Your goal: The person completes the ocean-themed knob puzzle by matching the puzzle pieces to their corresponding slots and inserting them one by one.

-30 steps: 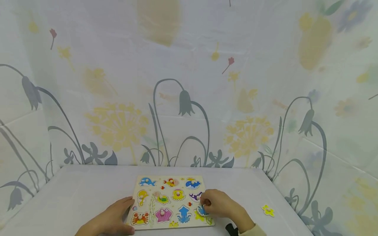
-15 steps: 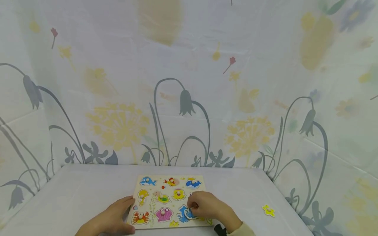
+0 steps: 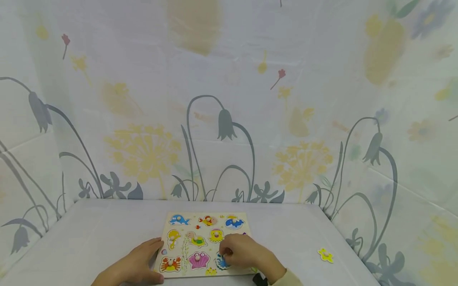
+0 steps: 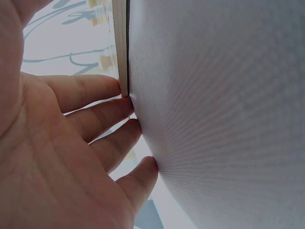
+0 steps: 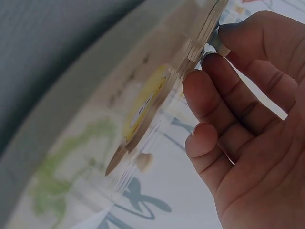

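In the head view, a wooden sea-animal peg puzzle board [image 3: 211,249] lies on the table. My right hand [image 3: 243,251] is over its lower right part and pinches a blue squid puzzle piece [image 3: 221,262] by its knob. The piece is over the blue squid picture, partly hidden by the fingers; I cannot tell if it lies flat in its recess. In the right wrist view, the thumb and fingertips meet at a small knob [image 5: 221,45]. My left hand [image 3: 137,263] rests against the board's left edge, its fingers [image 4: 102,114] fairly straight and touching the side and table.
A yellow starfish puzzle piece [image 3: 325,255] lies on the white table [image 3: 304,226] to the right. Knobbed pieces, such as a crab [image 3: 170,263] and a pink shell [image 3: 198,260], sit on the board. A floral curtain [image 3: 229,159] stands behind the table.
My right hand has carried the blue squid piece leftward from the board's right edge onto the squid picture. My left hand stays at the left edge.
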Demonstrator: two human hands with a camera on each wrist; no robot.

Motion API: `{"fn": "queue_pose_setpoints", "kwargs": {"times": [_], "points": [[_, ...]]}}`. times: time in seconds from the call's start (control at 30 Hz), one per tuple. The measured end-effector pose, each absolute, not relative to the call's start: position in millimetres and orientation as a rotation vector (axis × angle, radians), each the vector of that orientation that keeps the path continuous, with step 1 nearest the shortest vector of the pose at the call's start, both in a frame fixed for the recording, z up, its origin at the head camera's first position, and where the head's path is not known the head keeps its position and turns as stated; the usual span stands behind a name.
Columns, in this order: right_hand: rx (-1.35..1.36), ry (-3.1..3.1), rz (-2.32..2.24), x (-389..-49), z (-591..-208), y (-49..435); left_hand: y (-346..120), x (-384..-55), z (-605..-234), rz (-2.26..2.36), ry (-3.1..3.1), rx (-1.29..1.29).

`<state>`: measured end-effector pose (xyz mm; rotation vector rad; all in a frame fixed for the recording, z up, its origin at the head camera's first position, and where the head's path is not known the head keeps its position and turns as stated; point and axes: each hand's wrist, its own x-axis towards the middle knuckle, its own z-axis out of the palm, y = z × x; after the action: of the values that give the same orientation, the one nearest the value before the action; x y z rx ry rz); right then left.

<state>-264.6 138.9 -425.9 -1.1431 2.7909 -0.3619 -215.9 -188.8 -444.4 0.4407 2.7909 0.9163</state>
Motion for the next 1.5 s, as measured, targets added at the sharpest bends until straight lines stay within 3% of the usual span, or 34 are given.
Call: {"fn": "queue_pose_setpoints", "kwargs": {"times": [1.0, 1.5], "points": [[-1.172, 2.822, -0.324, -261, -428, 134, -188, -216, -445, 0.923, 2.783, 0.411], [-0.93, 2.894, -0.398, -261, -419, 197, -188, -214, -444, 0.924, 2.791, 0.428]]}}
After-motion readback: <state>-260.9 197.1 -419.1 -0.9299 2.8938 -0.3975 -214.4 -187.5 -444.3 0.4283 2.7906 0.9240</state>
